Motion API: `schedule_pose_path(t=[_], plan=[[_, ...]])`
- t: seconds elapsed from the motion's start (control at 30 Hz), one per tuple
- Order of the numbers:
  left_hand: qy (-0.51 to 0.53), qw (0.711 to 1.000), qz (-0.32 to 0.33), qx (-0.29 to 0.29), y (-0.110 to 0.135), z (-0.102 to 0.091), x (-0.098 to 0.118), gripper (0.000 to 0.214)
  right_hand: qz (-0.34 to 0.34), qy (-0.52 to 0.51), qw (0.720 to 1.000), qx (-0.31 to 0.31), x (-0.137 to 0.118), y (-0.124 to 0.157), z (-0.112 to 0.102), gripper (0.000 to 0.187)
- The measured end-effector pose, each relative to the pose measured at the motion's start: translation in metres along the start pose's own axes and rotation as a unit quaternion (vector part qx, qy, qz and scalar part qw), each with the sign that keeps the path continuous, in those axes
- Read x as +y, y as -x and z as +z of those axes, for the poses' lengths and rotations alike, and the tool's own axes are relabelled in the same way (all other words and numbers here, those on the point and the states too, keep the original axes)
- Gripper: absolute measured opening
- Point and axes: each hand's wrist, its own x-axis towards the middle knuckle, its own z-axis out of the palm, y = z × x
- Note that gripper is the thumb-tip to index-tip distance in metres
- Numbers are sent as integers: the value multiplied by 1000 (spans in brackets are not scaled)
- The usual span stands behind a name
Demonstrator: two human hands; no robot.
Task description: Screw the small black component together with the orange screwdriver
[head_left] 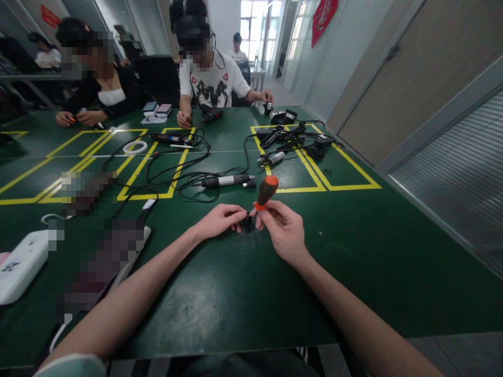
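A small round black part sits on the green table between my hands. My left hand pinches it from the left with thumb and fingers. In my right hand is a screwdriver with an orange and dark grey handle. The handle tilts up to the right, and its lower end points down at the black part. My fingers close round the screwdriver below the handle; its tip is too small to make out clearly. Just beyond my hands lies a grey and black pen-shaped power tool with a black cord.
Yellow tape lines mark the green table. Cords, a grey plug-like piece and black tools lie at the back right. A white power strip stands at left. Two people sit across, one with a drill nearby.
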Motion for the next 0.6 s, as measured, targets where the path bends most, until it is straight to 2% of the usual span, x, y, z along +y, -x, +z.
schedule_pose_path(t=[0.13,0.3,0.6], plan=[[-5,1000,1,-1,0,-1,0,53,3,-21,1000,6,-1,1,1,25],[-14,1000,-1,-3,-1,-2,-2,53,2,3,1000,26,-3,1,2,25],[-12,1000,-1,7,0,1,2,55,13,-2,1000,-2,-4,-1,1,25]])
